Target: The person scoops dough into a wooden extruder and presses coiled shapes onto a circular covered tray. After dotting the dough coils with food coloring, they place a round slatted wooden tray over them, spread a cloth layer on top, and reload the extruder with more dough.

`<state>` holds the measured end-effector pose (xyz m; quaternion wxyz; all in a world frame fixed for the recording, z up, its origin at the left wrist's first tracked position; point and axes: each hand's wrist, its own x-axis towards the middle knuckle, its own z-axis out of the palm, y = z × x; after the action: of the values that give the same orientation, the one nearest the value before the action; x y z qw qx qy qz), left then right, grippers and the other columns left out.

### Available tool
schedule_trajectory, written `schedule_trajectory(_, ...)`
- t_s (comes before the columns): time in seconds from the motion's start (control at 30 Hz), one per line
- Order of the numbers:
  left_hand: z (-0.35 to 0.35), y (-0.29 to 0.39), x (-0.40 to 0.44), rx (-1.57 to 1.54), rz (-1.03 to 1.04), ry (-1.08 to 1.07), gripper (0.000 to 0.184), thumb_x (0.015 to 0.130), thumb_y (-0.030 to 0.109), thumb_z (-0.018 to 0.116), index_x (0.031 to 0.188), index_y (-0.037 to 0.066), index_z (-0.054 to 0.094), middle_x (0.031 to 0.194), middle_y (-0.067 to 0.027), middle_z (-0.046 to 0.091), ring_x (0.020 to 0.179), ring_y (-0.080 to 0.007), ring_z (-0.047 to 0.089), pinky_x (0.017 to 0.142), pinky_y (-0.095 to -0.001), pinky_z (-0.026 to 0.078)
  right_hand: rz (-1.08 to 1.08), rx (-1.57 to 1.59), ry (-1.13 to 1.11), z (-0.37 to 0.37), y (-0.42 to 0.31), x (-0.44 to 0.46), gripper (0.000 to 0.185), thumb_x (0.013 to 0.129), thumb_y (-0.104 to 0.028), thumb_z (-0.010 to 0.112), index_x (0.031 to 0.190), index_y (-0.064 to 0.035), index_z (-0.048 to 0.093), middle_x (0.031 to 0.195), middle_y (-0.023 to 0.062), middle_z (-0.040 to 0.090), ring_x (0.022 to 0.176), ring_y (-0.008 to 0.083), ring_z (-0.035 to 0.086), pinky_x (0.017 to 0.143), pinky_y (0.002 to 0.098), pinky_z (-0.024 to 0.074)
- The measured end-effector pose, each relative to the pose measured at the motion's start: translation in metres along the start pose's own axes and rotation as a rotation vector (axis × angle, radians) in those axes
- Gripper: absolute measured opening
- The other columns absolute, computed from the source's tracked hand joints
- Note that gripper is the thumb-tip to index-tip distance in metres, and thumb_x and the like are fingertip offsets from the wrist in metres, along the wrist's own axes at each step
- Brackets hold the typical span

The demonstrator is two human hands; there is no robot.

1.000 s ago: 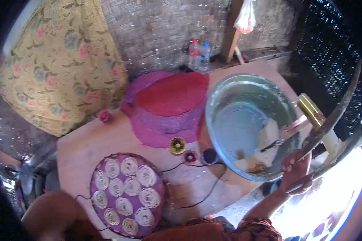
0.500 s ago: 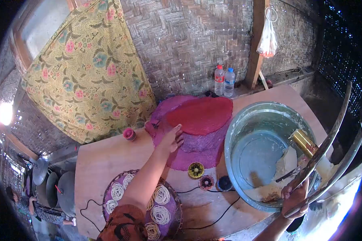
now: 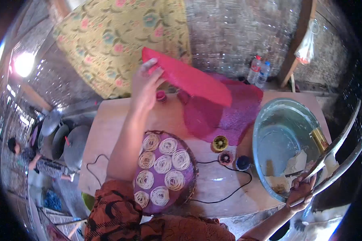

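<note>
My left hand point(image 3: 147, 86) pinches one edge of a stiff red sheet point(image 3: 193, 80), lifted above the table and tilted. Below the sheet lies purple cloth point(image 3: 233, 116). My right hand point(image 3: 301, 192) is wrapped round the curved wooden handles point(image 3: 328, 160) of a tool with a gold cylinder point(image 3: 319, 139), at the rim of a large green-blue basin point(image 3: 258, 154). White dough-like material point(image 3: 295, 162) lies in the basin. A round purple tray point(image 3: 194, 170) with several coiled noodle-like nests point(image 3: 175, 180) is near my left forearm.
Small containers point(image 3: 220, 143) stand near the basin, and a black cable point(image 3: 229, 197) crosses the table point(image 3: 116, 132). Two bottles point(image 3: 254, 70) stand by the wall. Patterned cloth point(image 3: 128, 36) hangs behind. Large pans point(image 3: 74, 146) and another person point(image 3: 40, 160) are at the left.
My left hand has reached the red sheet and lifted it up and leftward off the purple cloth. My right hand keeps its hold on the wooden handles. The view has shifted.
</note>
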<state>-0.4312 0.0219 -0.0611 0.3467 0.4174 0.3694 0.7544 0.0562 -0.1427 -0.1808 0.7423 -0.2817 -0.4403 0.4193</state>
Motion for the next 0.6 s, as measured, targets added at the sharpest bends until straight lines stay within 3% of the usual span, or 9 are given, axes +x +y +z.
schedule_trajectory(0.07,-0.049,0.039,-0.037,0.052,0.003,0.048,0.037,0.084,0.001,0.061,0.118,-0.001,0.048,0.101,-0.0082,0.058,0.085,-0.0153,0.06,0.076,-0.0284,0.049,0.014,0.03,-0.109,-0.004,0.001,0.0,0.096,0.073,-0.055,0.065,0.139,0.0023,0.027,0.104,0.0105,0.046,0.081,0.0148,0.042,0.067,0.0249,0.0345)
schedule_trajectory(0.13,-0.095,0.064,-0.08,0.103,-0.009,0.108,0.036,0.084,0.001,0.06,0.119,-0.001,0.049,0.102,-0.0078,0.058,0.086,-0.0144,0.059,0.077,-0.028,0.048,-0.027,-0.079,0.058,0.004,0.003,-0.002,0.097,0.072,-0.059,0.063,0.138,0.0021,0.028,0.096,0.0085,0.046,0.074,0.0143,0.042,0.062,0.0243,0.0349)
schedule_trajectory(0.23,-0.165,0.076,-0.149,0.225,-0.047,0.17,0.037,0.083,0.002,0.061,0.119,0.001,0.05,0.098,-0.0052,0.059,0.078,-0.0102,0.057,0.07,-0.0234,0.047,-0.041,-0.068,0.057,-0.001,0.006,0.001,0.085,0.079,-0.056,0.055,0.138,-0.0014,0.031,0.101,0.009,0.048,0.078,0.0164,0.042,0.068,0.0277,0.0343)
schedule_trajectory(0.3,-0.207,0.074,-0.198,0.416,-0.261,0.241,0.037,0.081,0.0,0.06,0.117,0.002,0.053,0.09,-0.0027,0.06,0.072,-0.0064,0.055,0.065,-0.0199,0.045,-0.031,-0.072,0.071,-0.012,0.01,-0.001,0.079,0.082,-0.054,0.052,0.139,-0.0033,0.032,0.106,0.0098,0.047,0.081,0.0176,0.04,0.07,0.0291,0.0332)
schedule_trajectory(0.4,-0.245,0.061,-0.259,0.341,-0.438,0.315,0.038,0.078,0.001,0.062,0.116,0.001,0.054,0.086,-0.0014,0.061,0.07,-0.0046,0.054,0.062,-0.0183,0.044,0.023,-0.09,0.095,-0.021,0.015,0.0,0.076,0.081,-0.053,0.052,0.139,-0.006,0.034,0.106,0.0094,0.047,0.08,0.0175,0.04,0.07,0.0293,0.033)
schedule_trajectory(0.43,-0.264,0.047,-0.278,0.416,-0.439,0.337,0.039,0.078,0.002,0.064,0.116,0.0,0.055,0.089,-0.0023,0.061,0.07,-0.0053,0.055,0.063,-0.0193,0.044,0.021,0.008,-0.061,-0.044,0.018,0.002,0.064,0.09,-0.045,0.047,0.141,-0.0086,0.033,0.12,0.0101,0.048,0.093,0.0168,0.046,0.08,0.0293,0.0354)
schedule_trajectory(0.53,-0.287,0.028,-0.311,0.544,-0.43,0.354,0.041,0.077,0.005,0.066,0.116,0.0,0.056,0.095,-0.0047,0.061,0.073,-0.0076,0.057,0.065,-0.0215,0.046,0.048,-0.039,-0.095,-0.051,0.02,0.005,0.063,0.09,-0.043,0.048,0.141,-0.0082,0.034,0.12,0.0108,0.05,0.091,0.0161,0.047,0.079,0.0279,0.0362)
schedule_trajectory(0.6,-0.294,0.024,-0.322,0.597,-0.42,0.344,0.042,0.076,0.006,0.067,0.116,0.001,0.056,0.097,-0.0062,0.061,0.074,-0.0091,0.058,0.066,-0.0226,0.047,0.041,-0.052,-0.049,-0.032,0.018,0.004,0.059,0.089,-0.041,0.05,0.137,-0.0069,0.039,0.106,0.0085,0.054,0.081,0.014,0.045,0.071,0.0266,0.0352)
